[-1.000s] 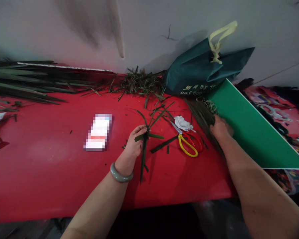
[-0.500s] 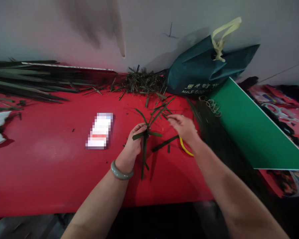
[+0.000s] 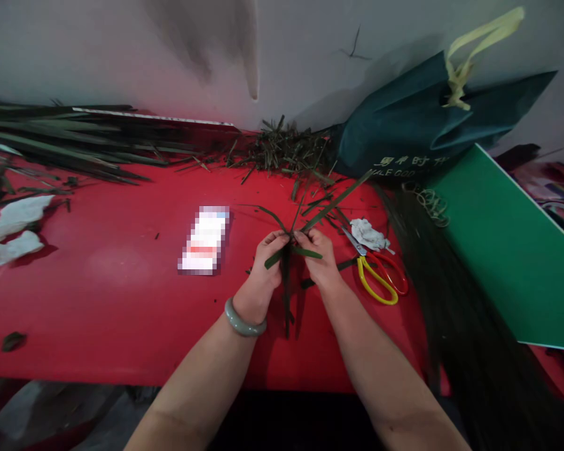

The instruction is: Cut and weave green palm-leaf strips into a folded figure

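Both hands meet over the red table (image 3: 136, 313), pinching a piece made of green leaf strips (image 3: 286, 294) at its knotted centre. My left hand (image 3: 267, 260), a grey-green bangle on its wrist, grips from the left side. My right hand (image 3: 322, 258) closes on the strips from the right. Several strip ends fan out upward, sideways and down from the fingers. How the strips cross at the centre is hidden by the fingertips. Right of my right hand lie scissors (image 3: 378, 294) with one yellow and one red handle, beside a crumpled white tissue (image 3: 369, 233).
A phone (image 3: 204, 241) lies to the left. Long leaves (image 3: 75, 138) and a heap of cut scraps (image 3: 286, 150) line the wall. A dark green bag (image 3: 404, 119), a green board (image 3: 512, 250) and dark strands (image 3: 432, 282) take up the right side. White tissues (image 3: 16, 228) lie far left.
My right hand has moved left and down from above the scissors to the centre of the leaf piece, uncovering the scissors and tissue. The view has shifted left.
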A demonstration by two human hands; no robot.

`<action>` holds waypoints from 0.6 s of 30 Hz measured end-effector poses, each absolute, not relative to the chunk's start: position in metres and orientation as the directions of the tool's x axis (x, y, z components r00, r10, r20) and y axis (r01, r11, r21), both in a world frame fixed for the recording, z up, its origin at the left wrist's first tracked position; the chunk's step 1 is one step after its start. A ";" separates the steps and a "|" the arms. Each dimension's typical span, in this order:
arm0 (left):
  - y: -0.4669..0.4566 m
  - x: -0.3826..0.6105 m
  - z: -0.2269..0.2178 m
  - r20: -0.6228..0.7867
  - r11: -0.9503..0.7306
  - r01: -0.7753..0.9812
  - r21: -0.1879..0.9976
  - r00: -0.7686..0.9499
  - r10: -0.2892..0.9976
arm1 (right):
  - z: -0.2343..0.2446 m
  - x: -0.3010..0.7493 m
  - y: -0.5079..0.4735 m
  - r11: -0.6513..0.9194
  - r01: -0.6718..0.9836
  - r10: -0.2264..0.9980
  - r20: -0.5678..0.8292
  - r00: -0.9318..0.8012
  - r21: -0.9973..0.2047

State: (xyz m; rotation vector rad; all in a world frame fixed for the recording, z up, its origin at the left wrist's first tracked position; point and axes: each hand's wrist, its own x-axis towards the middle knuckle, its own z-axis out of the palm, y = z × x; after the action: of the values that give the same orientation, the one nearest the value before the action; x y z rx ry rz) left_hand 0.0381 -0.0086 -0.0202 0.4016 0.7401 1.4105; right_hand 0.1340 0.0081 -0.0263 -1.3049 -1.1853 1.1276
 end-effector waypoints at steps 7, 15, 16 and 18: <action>-0.007 0.037 -0.021 -0.239 0.158 -0.728 0.668 -0.009 0.971 | -0.023 0.135 0.009 -0.056 -0.057 0.998 -0.058 0.035 -0.997; -0.009 0.039 -0.015 -0.254 0.245 -0.688 0.684 0.090 0.963 | -0.030 0.144 0.010 0.030 -0.037 1.000 0.029 0.009 -0.999; -0.009 0.040 -0.014 -0.253 0.240 -0.675 0.698 0.081 0.964 | -0.031 0.144 0.010 0.032 -0.026 0.999 0.032 0.002 -0.999; -0.008 0.042 -0.014 -0.274 0.243 -0.643 0.726 0.054 0.960 | -0.031 0.145 0.010 0.033 0.002 0.999 0.033 0.000 -0.999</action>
State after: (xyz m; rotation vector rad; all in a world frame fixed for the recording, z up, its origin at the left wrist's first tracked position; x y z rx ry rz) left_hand 0.0420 -0.0079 -0.0136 0.4730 0.8344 1.2892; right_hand 0.1446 0.0100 -0.0313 -1.1863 -1.2258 1.1834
